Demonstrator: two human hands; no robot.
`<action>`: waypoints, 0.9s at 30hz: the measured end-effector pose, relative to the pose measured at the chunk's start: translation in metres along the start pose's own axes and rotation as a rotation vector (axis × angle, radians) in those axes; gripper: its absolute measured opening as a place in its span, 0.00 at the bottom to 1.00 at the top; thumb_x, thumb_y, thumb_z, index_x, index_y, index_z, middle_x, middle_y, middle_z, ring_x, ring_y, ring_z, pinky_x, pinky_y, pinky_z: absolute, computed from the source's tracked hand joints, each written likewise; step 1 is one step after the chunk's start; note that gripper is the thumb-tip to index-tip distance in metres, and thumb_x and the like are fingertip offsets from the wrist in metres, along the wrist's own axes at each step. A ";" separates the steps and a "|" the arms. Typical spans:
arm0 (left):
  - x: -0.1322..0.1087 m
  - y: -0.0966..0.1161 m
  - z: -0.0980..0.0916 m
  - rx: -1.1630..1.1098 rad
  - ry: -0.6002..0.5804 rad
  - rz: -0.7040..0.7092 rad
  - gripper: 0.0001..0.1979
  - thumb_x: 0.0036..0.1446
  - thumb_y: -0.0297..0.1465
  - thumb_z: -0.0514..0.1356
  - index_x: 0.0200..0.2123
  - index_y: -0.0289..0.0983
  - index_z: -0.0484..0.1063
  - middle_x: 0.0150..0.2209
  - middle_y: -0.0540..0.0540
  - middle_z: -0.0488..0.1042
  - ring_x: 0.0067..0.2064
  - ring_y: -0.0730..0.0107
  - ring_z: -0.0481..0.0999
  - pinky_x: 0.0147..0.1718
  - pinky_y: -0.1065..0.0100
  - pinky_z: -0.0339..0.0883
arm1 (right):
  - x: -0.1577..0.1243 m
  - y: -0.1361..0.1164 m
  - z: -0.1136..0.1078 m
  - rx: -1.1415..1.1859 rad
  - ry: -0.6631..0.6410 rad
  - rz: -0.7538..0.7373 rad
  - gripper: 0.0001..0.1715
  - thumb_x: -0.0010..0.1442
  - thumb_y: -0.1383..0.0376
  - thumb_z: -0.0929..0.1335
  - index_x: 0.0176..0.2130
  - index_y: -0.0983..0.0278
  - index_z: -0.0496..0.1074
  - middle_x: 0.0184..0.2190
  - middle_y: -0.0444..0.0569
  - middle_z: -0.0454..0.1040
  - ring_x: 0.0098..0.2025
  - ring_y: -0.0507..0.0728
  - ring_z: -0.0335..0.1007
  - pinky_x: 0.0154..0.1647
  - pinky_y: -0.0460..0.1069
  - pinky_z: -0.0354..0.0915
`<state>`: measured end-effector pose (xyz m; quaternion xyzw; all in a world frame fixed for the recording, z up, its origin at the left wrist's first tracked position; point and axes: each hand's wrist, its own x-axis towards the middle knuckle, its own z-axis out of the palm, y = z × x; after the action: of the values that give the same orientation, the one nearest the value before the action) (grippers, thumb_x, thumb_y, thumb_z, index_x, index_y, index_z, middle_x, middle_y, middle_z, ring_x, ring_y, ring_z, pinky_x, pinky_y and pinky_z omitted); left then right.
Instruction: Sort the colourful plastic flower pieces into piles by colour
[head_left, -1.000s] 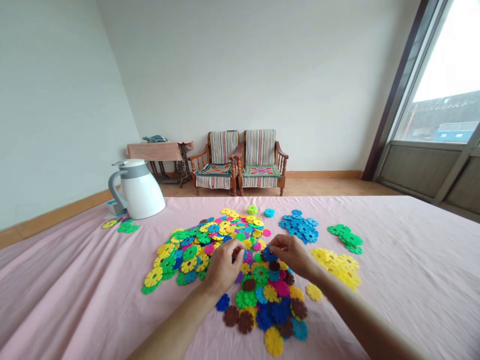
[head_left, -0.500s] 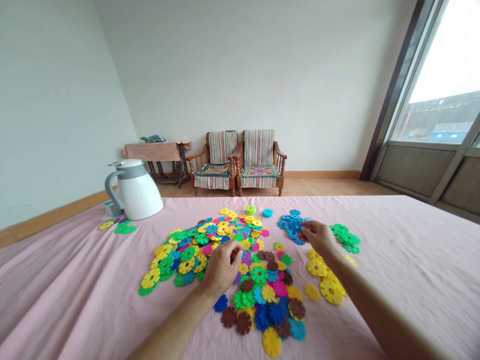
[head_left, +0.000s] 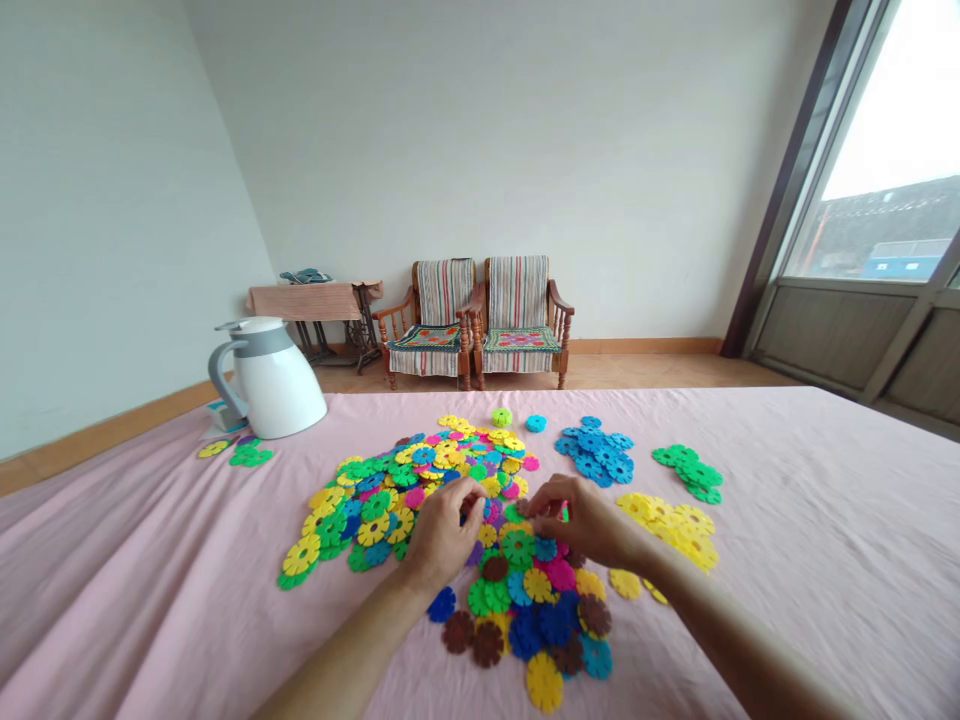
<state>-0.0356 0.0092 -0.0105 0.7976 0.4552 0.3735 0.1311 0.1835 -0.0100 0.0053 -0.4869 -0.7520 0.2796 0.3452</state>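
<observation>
"Flower discs on the pink cloth! What at the far left?"

"White jug with a gray handle. Just in front, a yellow disc and some little green discs."

"And next?"

"Big mixed heap, with lots of yellow and green on top. Then the left hand, bent over the right edge of that heap. In the same place as half a second ago."

"Holding a disc?"

"Fingers curled in close to the thumb. Too shady inside to be sure of a disc."

"What past that hand?"

"Near heap, all colors, spread out between the two arms and toward the front."

"And the right hand?"

"Back from the blue heap now! Half a second ago, right up at that heap. Now low over the far end of the near heap, fingers and thumb bent down, with a brown disc right at the tips. Pinched or only touched? Hard to say."

"And the rest?"

"Blue heap in full sight again, just past the right hand. Then the yellow heap, beside the right arm and partly behind it. Last, at the far right, the green heap, well apart from both hands."
</observation>
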 end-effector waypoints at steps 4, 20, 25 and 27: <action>0.000 0.003 -0.002 0.008 -0.015 -0.001 0.07 0.58 0.28 0.51 0.32 0.39 0.69 0.30 0.48 0.74 0.33 0.68 0.75 0.33 0.70 0.67 | -0.008 -0.018 0.012 -0.271 -0.119 -0.127 0.16 0.45 0.65 0.72 0.37 0.60 0.75 0.34 0.46 0.72 0.37 0.55 0.66 0.37 0.49 0.60; 0.000 0.003 -0.001 -0.002 -0.002 0.002 0.07 0.58 0.28 0.52 0.32 0.39 0.69 0.30 0.48 0.75 0.33 0.68 0.75 0.33 0.71 0.67 | -0.009 -0.023 0.022 -0.318 -0.132 -0.059 0.18 0.46 0.66 0.71 0.40 0.61 0.70 0.37 0.47 0.69 0.41 0.57 0.61 0.41 0.50 0.58; 0.000 0.003 -0.002 0.007 -0.009 0.004 0.07 0.58 0.28 0.52 0.32 0.39 0.69 0.30 0.48 0.75 0.33 0.68 0.75 0.33 0.71 0.67 | -0.009 -0.026 0.024 -0.243 -0.093 -0.040 0.19 0.44 0.67 0.71 0.39 0.63 0.70 0.37 0.48 0.68 0.38 0.55 0.62 0.37 0.48 0.59; 0.000 0.003 -0.002 0.005 -0.011 0.007 0.07 0.58 0.29 0.52 0.32 0.39 0.69 0.30 0.48 0.74 0.33 0.68 0.75 0.33 0.70 0.67 | -0.008 -0.025 0.025 -0.192 -0.073 -0.037 0.14 0.43 0.69 0.70 0.35 0.63 0.70 0.32 0.45 0.69 0.33 0.52 0.62 0.32 0.45 0.59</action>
<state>-0.0347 0.0074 -0.0076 0.8014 0.4528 0.3684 0.1304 0.1528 -0.0292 0.0073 -0.4934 -0.7962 0.2177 0.2742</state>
